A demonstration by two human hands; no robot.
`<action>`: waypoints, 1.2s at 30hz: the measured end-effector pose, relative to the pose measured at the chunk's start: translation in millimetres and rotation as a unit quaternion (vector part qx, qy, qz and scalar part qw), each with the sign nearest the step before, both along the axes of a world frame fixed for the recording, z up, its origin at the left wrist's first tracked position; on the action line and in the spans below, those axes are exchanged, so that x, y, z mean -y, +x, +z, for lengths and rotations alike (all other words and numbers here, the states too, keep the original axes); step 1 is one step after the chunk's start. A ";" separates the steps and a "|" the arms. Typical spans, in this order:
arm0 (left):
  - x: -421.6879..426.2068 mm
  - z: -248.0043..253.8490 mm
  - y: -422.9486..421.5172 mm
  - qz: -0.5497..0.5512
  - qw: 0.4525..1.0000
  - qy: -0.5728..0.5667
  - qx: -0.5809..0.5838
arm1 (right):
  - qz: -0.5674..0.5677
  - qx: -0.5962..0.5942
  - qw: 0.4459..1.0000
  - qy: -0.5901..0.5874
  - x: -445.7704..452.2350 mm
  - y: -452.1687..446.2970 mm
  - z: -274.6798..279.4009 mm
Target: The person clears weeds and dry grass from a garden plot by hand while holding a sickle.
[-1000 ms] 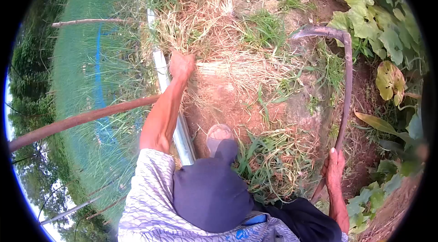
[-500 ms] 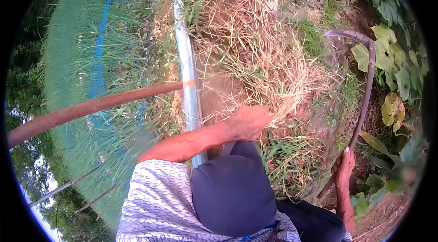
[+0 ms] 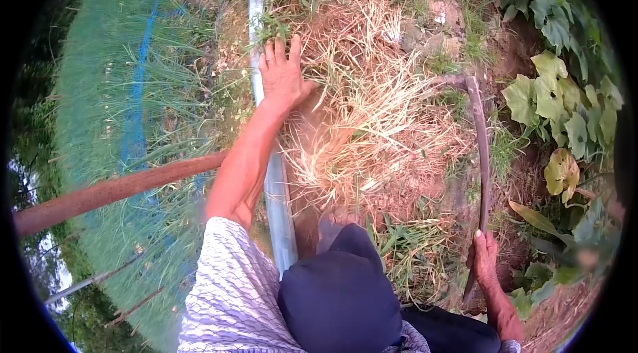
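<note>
My left hand (image 3: 282, 79) reaches forward with its fingers spread, over the edge of a pale metal pipe (image 3: 278, 200) and beside the dry grass. Nothing shows in its grasp; whether it touches the pipe I cannot tell. At the right, my right hand (image 3: 484, 254) is wrapped round the lower part of a long-handled sickle (image 3: 480, 147). The sickle's curved head points left, its tip among the loose dry grass (image 3: 372, 114). A tuft of greener cut grass (image 3: 419, 246) lies between my knee and the sickle handle.
Broad-leaved vines (image 3: 551, 94) grow along the right. On the left, a rusty pole (image 3: 119, 183) slants toward the pipe, near green netting, tall grass and a blue strip (image 3: 137, 100). A few stones (image 3: 445, 20) lie at the upper right. My bent knee (image 3: 339, 300) is at bottom centre.
My left hand has swung forward and left from the dry grass to the pipe, its fingers now spread. The sickle head has moved left and slightly down, onto the grass.
</note>
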State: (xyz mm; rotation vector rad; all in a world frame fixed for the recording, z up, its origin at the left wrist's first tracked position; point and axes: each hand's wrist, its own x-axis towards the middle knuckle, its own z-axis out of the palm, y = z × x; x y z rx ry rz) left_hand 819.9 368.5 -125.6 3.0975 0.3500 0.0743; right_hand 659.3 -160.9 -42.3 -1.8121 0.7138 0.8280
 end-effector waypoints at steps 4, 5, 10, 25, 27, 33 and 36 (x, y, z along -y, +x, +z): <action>-18.6 -25.7 42.5 0.018 1.000 0.003 -0.025 | -0.020 -0.051 0.998 -0.005 0.6 -4.8 -5.1; -17.5 -30.7 43.4 -0.007 0.999 0.037 0.022 | -0.014 -0.058 0.998 0.000 2.7 -5.9 -8.7; -31.5 -32.2 63.1 -0.001 1.000 -0.001 0.007 | 0.005 -0.071 0.997 0.004 -5.8 -4.1 -21.9; 141.1 31.2 -66.2 -0.079 0.712 -0.518 -0.468 | -0.014 -0.101 0.993 0.066 -8.4 2.7 -39.0; 155.6 48.3 -96.2 -0.127 0.697 -0.532 -0.464 | -0.018 -0.097 0.992 0.074 -6.5 2.4 -43.3; 93.8 85.8 -63.6 -0.241 0.722 -0.439 -0.477 | -0.019 -0.099 0.994 0.046 -7.5 2.6 -42.0; 40.7 67.7 -46.5 -0.068 0.951 -0.271 -0.131 | -0.016 -0.101 0.994 0.036 -8.8 4.7 -40.3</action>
